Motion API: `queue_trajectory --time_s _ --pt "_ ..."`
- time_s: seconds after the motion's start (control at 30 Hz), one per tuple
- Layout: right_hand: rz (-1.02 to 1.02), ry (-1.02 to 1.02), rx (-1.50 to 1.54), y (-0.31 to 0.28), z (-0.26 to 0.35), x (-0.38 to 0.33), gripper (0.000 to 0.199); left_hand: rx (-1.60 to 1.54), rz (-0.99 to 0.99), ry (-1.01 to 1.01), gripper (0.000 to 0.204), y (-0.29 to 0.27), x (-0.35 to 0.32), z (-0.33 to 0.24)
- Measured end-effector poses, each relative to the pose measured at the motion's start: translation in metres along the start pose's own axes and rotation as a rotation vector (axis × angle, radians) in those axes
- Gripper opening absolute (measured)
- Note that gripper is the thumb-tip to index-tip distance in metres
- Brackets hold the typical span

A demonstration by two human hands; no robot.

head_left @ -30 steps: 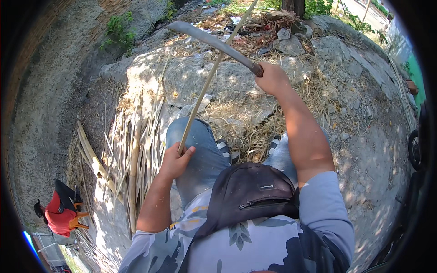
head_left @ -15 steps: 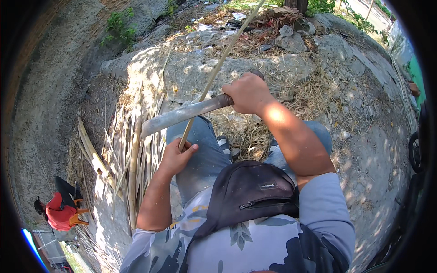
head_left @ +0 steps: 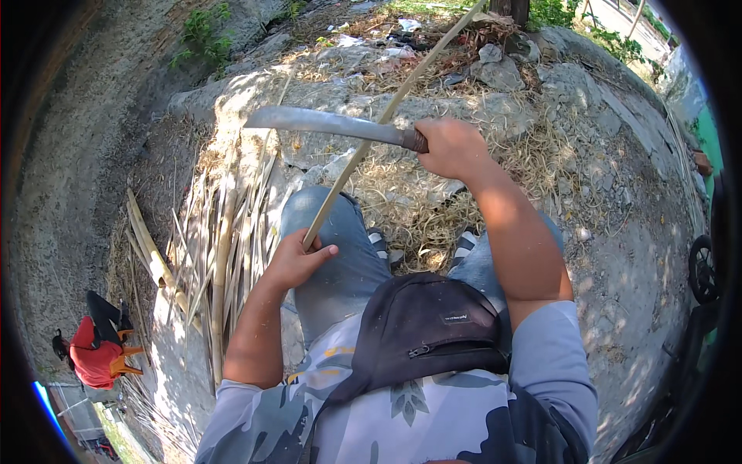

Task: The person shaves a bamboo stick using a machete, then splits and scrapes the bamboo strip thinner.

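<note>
My left hand (head_left: 296, 261) is closed round the near end of a long, thin bamboo strip (head_left: 345, 175), beside my left knee. The strip slants up and away to the right, past the top edge of the view. My right hand (head_left: 454, 148) grips the handle of a machete (head_left: 328, 122). Its broad, slightly curved grey blade points left and crosses the strip well beyond my left hand. Whether the edge touches the strip I cannot tell.
Several split bamboo strips and poles (head_left: 220, 263) lie on the ground at my left. Dry shavings (head_left: 433, 220) cover the ground between my feet. A person in red (head_left: 91, 352) sits on an orange chair at far left. Rocks (head_left: 498, 73) and a tree trunk (head_left: 510, 9) stand ahead.
The machete has moved away from me, farther up the bamboo strip, its blade now nearly level. My left hand has stayed almost in place.
</note>
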State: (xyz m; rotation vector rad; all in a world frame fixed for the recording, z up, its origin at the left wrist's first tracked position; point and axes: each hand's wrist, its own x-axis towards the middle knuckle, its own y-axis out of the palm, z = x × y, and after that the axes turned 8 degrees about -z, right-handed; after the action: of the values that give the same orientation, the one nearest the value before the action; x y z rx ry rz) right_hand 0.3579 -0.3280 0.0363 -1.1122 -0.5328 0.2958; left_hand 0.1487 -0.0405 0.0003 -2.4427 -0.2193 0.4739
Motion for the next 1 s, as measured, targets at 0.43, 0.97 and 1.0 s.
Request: queue_trajectory --time_s 0.43,0.97,1.0 --pt "-0.112 -0.166 -0.028 0.026 -0.010 0.005 0.016 -0.131 -0.029 -0.003 0.040 -0.001 0.000 0.009" --pt "-0.034 0.315 0.070 -0.010 -0.016 0.017 0.021 0.076 -0.085 0.033 0.044 0.004 -0.009 -0.006" --pt "-0.034 0.385 0.101 -0.015 -0.019 0.016 0.022 0.065 -0.087 0.029 0.043 0.005 -0.009 -0.005"
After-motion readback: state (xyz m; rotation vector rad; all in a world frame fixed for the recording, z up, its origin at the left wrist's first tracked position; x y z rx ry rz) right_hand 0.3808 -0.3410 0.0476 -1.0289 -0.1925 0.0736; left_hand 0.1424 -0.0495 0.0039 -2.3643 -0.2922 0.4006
